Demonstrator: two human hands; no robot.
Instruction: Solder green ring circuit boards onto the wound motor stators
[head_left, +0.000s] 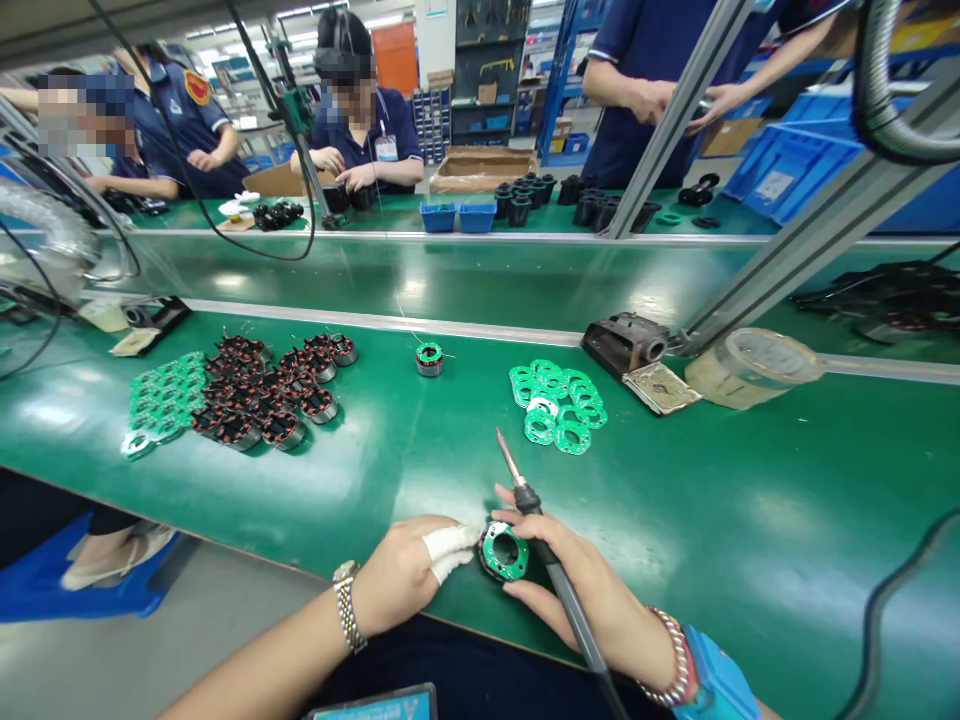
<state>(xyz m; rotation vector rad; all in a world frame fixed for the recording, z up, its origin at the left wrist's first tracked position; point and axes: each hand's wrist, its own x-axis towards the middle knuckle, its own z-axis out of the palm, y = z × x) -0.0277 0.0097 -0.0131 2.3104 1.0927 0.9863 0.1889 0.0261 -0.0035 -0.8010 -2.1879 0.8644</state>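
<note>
My left hand [412,570], with white wraps on its fingers, pinches the left edge of a motor stator topped by a green ring board [504,552]. On the stator's other side, the fingers of my right hand [574,570] touch its top and lower edge. That same hand also holds a soldering iron [559,575], its tip pointing up and left, away from the board. A single stator with a green ring [430,359] stands farther back on the green table. Loose green ring boards [572,436] lie in a group to the right of it.
Many wound stators [259,395] and a sheet of green boards [166,395] lie at left. A soldering iron stand [626,343], sponge tray [660,388] and plastic tub [754,368] stand at right. A metal rail [465,333] runs behind; people work beyond it.
</note>
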